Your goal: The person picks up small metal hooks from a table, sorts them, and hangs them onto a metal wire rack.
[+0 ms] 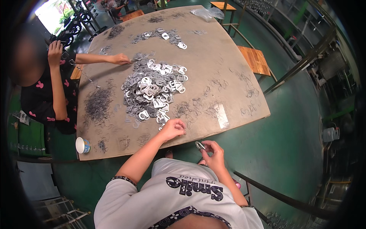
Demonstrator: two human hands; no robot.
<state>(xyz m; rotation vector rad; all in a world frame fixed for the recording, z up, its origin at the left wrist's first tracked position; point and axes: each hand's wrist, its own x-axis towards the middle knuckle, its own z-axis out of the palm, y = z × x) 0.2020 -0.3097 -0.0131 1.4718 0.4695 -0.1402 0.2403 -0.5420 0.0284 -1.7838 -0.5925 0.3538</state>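
Note:
My right hand [214,154], just off the table's near edge, pinches a shiny metal loop [199,146] between thumb and fingers. Over the near edge of the table [236,91] hovers my left hand [173,130], its fingers curled together. Whatever it may hold is too small to make out. Beyond it lies a large heap of flat grey and white metal ring-shaped pieces [152,86]. Thin dark wire pieces [183,110] are scattered to the right of the heap's near end, close to my left hand.
A co-worker [42,82] at the left reaches a hand [121,59] toward the heap. Dark wire pieces form another pile [98,104] on the left. A paper cup [83,145] stands at the near left corner, and a clear plastic bag [207,13] lies at the far edge. Wooden stools [253,60] stand alongside.

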